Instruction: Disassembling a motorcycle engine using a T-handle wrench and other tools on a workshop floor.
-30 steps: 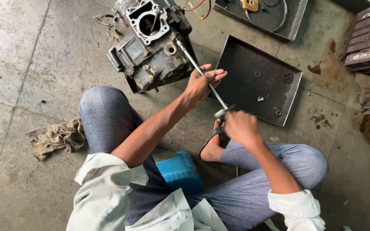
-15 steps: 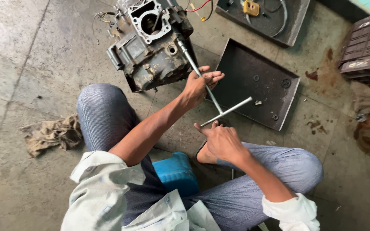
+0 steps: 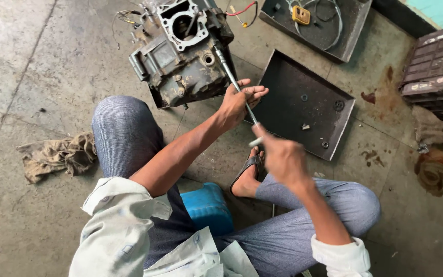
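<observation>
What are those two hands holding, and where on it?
A long T-handle wrench: the left hand steadies its shaft, and the blurred right hand grips its handle end.

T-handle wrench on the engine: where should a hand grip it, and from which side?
Grip the wrench at its near end, where the right hand is, coming from the person's side. The long shaft slants up and away into the engine block, so only that end is free. The left hand steadies the shaft midway.
</observation>
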